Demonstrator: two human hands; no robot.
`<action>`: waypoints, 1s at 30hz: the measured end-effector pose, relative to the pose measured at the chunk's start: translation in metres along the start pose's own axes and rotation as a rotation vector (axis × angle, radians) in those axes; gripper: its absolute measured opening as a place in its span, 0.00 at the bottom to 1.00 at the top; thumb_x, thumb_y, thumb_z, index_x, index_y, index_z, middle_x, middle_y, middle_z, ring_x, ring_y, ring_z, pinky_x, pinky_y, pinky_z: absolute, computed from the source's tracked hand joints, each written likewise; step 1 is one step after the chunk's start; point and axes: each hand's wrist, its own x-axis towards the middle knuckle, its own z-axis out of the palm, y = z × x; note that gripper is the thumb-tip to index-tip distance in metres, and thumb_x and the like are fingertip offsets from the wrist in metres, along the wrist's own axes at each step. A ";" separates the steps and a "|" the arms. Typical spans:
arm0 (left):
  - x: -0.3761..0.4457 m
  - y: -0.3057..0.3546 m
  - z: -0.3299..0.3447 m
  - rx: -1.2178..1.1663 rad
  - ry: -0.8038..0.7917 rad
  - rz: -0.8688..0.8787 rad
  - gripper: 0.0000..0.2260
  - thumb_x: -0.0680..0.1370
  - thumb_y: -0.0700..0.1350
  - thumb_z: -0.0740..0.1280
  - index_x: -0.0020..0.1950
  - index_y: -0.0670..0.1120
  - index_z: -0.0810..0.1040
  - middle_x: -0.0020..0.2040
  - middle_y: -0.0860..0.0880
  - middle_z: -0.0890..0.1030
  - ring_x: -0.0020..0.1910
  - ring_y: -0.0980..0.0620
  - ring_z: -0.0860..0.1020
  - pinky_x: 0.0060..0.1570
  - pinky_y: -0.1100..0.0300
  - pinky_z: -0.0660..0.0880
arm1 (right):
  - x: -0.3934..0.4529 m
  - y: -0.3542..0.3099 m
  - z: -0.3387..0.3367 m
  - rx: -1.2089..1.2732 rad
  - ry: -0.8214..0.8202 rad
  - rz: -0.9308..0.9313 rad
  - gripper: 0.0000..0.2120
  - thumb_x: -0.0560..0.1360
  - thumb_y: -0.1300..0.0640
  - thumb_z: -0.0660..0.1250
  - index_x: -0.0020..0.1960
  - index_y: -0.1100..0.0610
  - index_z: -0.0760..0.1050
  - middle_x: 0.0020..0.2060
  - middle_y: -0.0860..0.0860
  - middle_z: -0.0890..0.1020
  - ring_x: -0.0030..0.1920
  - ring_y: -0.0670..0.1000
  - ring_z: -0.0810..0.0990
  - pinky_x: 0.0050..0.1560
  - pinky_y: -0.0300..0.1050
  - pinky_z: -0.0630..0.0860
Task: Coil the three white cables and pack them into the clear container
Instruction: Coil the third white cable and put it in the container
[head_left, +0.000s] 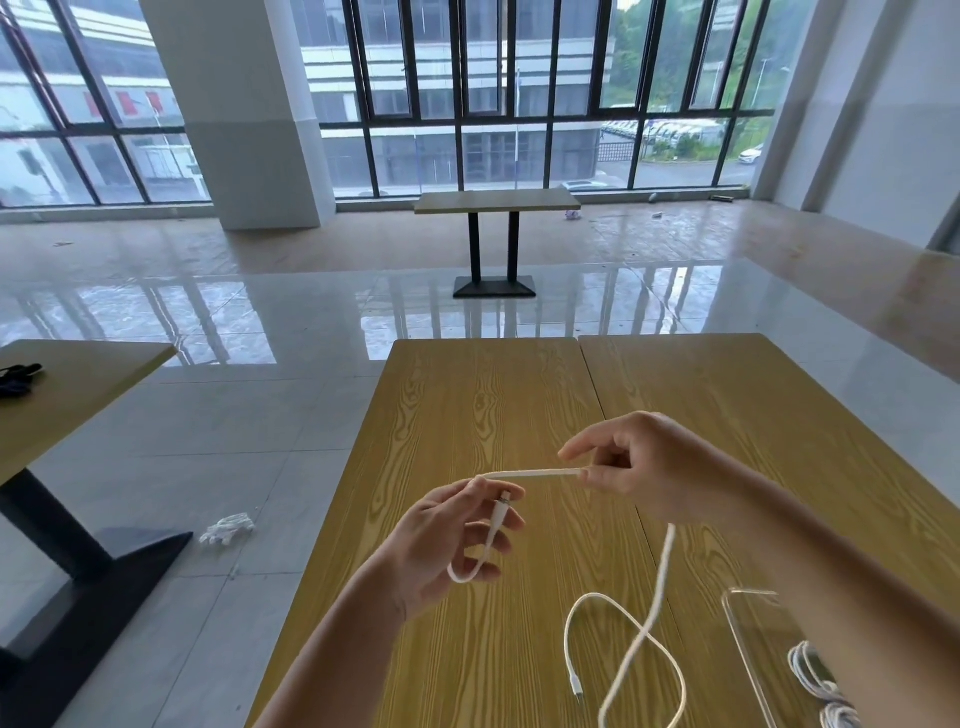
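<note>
A white cable (530, 473) stretches between my two hands above the wooden table (467, 395). My left hand (447, 540) holds the plug end, with a short loop of cable curving under its fingers. My right hand (644, 462) pinches the cable further along. From there the cable drops to the table and lies in loose loops (641, 639), its other plug resting on the wood. The clear container (748, 639) stands at the lower right, partly behind my right forearm. Coiled white cable (815, 680) lies inside it.
The table is made of two tops joined by a seam (597, 395). A second table (67, 405) with a dark object stands to the left. Another table (496, 202) stands far ahead by the windows. White gloves (228, 527) lie on the tiled floor.
</note>
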 end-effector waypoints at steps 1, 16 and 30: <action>0.001 0.000 -0.003 -0.048 0.052 0.003 0.19 0.85 0.48 0.54 0.57 0.41 0.82 0.45 0.42 0.82 0.40 0.48 0.79 0.36 0.54 0.76 | -0.001 0.004 -0.005 -0.004 -0.001 0.016 0.10 0.78 0.54 0.70 0.58 0.47 0.82 0.32 0.45 0.80 0.27 0.36 0.74 0.30 0.29 0.70; 0.019 0.005 0.025 -0.726 0.332 0.145 0.17 0.85 0.48 0.53 0.64 0.41 0.76 0.56 0.37 0.84 0.56 0.41 0.82 0.50 0.49 0.78 | -0.018 -0.024 0.070 -0.015 0.214 -0.032 0.14 0.80 0.58 0.61 0.62 0.53 0.81 0.34 0.40 0.81 0.29 0.36 0.77 0.34 0.28 0.72; 0.035 -0.005 0.014 -0.870 0.246 0.175 0.15 0.84 0.54 0.54 0.59 0.48 0.75 0.44 0.45 0.78 0.41 0.48 0.78 0.42 0.50 0.74 | -0.019 -0.024 0.083 -0.012 0.070 -0.039 0.14 0.81 0.57 0.60 0.63 0.50 0.79 0.35 0.42 0.81 0.37 0.38 0.80 0.45 0.36 0.77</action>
